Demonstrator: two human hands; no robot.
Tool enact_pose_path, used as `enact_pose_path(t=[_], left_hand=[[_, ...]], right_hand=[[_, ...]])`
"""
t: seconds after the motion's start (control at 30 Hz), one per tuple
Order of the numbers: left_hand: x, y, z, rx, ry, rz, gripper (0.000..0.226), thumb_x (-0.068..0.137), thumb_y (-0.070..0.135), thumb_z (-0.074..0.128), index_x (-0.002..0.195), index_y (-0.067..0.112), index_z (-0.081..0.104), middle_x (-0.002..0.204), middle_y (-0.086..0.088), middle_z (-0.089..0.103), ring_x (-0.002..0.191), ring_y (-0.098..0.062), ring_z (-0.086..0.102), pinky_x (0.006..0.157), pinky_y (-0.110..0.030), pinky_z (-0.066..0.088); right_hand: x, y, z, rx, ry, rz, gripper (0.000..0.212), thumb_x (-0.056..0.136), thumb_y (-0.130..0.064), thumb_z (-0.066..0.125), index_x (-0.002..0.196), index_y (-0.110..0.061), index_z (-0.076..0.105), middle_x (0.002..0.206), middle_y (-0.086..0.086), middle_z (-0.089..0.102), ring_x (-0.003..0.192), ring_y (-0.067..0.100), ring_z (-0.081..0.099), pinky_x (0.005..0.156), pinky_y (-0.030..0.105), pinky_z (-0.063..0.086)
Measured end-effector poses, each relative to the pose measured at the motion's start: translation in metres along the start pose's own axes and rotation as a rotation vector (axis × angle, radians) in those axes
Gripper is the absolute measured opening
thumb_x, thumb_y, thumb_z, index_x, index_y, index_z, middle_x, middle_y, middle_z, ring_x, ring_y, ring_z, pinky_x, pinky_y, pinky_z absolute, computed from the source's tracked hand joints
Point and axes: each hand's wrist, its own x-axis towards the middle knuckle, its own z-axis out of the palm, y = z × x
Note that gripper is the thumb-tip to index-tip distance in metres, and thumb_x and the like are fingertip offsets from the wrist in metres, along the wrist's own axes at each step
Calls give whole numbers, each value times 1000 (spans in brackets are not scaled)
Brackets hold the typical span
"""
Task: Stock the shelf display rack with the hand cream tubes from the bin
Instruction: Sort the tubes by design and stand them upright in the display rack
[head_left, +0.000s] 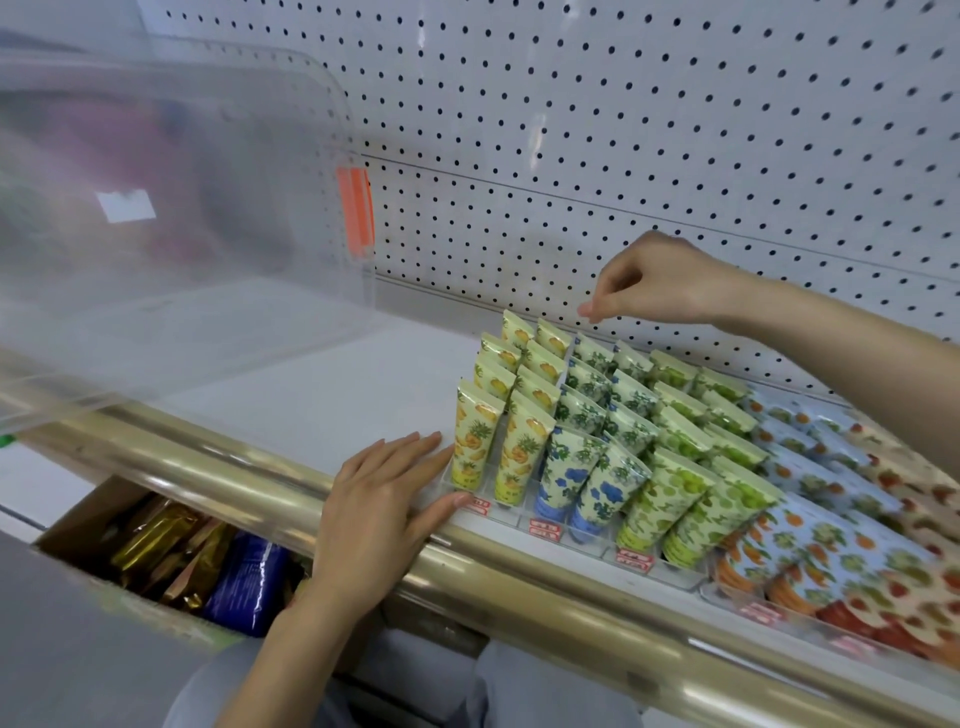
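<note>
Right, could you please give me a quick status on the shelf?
Left hand flat on shelf at left edge of rack. Right hand pinched above back row, nothing visible in it. Tubes standing in rows. Nothing blocking.

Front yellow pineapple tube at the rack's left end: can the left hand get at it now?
Probably yes. The left hand lies flat on the shelf right beside the front pineapple tube, with nothing between them; the right hand hovers over the back rows, out of the way.

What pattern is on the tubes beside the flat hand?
Yellow pineapple-and-fruit print on those tubes; head view.
</note>
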Motion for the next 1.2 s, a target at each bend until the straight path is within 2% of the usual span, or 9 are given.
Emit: enact_pose_path(t=[0.07,0.2,0.4,0.57,0.8,0.87,0.93,1.03,1.2], left_hand=[[0,0,-1,1,1,0,66,87,67,29,122,24,65,126,7,63,120,-13,56,102,-25,28],[0,2,-1,6,12,-6,70,89,69,24,120,23,66,124,5,65,118,-14,59,101,-31,36],[0,1,-1,4,-4,-2,71,88,71,22,121,25,65,126,7,63,120,-14,57,100,-32,35],[0,2,-1,18,9,0,72,89,70,22,118,22,67,124,5,65,117,-15,59,98,-33,36],[1,2,-2,27,5,2,73,89,70,21,117,21,67,122,4,66,116,-16,60,98,-33,36],[1,2,-2,26,-1,2,72,89,70,21,118,22,67,123,4,66,117,-15,60,98,-32,35],[1,2,-2,23,-6,-2,72,89,70,22,120,22,66,124,5,65,118,-15,59,98,-32,35],[1,1,-1,15,-5,-2,73,88,70,21,120,22,66,125,4,65,118,-15,58,98,-32,37],[1,2,-1,13,3,-2,75,88,71,21,119,21,67,124,4,65,118,-15,58,98,-33,37]], right_hand=[[-4,5,2,-21,-13,9,24,78,-39,72,62,-21,70,70,2,67,66,13,51,61,26,39],[-10,8,9,-37,-36,25,25,77,-38,73,57,-25,66,67,-5,68,74,14,59,75,30,45],[-12,5,14,-33,-9,26,24,79,-35,72,65,-15,69,81,10,71,90,22,63,83,33,45],[-10,4,16,-20,-16,27,26,79,-32,72,69,-8,69,82,17,70,84,25,63,85,35,44],[-13,4,13,-14,-1,21,25,80,-36,71,61,-19,67,65,3,62,66,13,52,79,30,37],[-14,5,5,-21,38,8,26,80,-40,70,62,-20,68,69,11,63,69,18,52,78,30,35],[-14,7,-4,-38,87,2,25,79,-40,70,64,-21,69,79,15,68,82,24,58,83,34,40],[-15,12,-10,-70,103,24,20,78,-37,72,70,-18,70,79,1,68,90,22,60,95,44,41],[-21,20,-1,-144,106,56,23,78,-39,73,68,-18,70,63,-6,59,72,14,51,86,37,32]])
